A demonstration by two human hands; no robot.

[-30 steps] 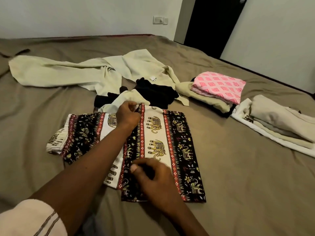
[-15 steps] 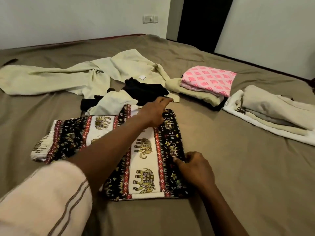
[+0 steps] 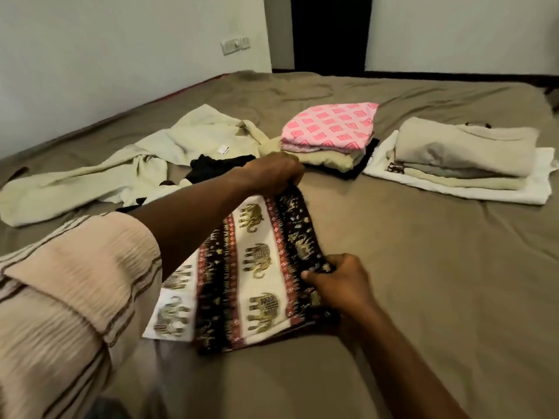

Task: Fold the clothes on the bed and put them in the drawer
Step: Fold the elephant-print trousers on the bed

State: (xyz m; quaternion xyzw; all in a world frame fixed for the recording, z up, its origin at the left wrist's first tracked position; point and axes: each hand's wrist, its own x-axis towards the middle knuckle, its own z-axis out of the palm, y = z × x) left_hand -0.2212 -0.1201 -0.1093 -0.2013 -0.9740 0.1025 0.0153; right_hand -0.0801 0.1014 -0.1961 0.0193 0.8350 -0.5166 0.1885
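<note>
A black, white and red elephant-print garment (image 3: 257,267) lies partly folded on the bed (image 3: 438,282) in front of me. My left hand (image 3: 275,173) grips its far right corner and lifts that edge off the sheet. My right hand (image 3: 338,282) pinches the near right edge of the same cloth. My left arm crosses over the garment and hides its left part. Behind it lie an unfolded cream garment (image 3: 121,173) and a crumpled black garment (image 3: 217,166).
Two folded stacks sit at the back right: one topped by a pink patterned cloth (image 3: 329,125), one of beige and white pieces (image 3: 462,155). A white wall with a switch (image 3: 235,45) and a dark doorway (image 3: 329,34) stand beyond the bed.
Both hands slid from the garment's middle to its right edge and took hold of it. That edge is now raised off the bed. My view swung left to right.
</note>
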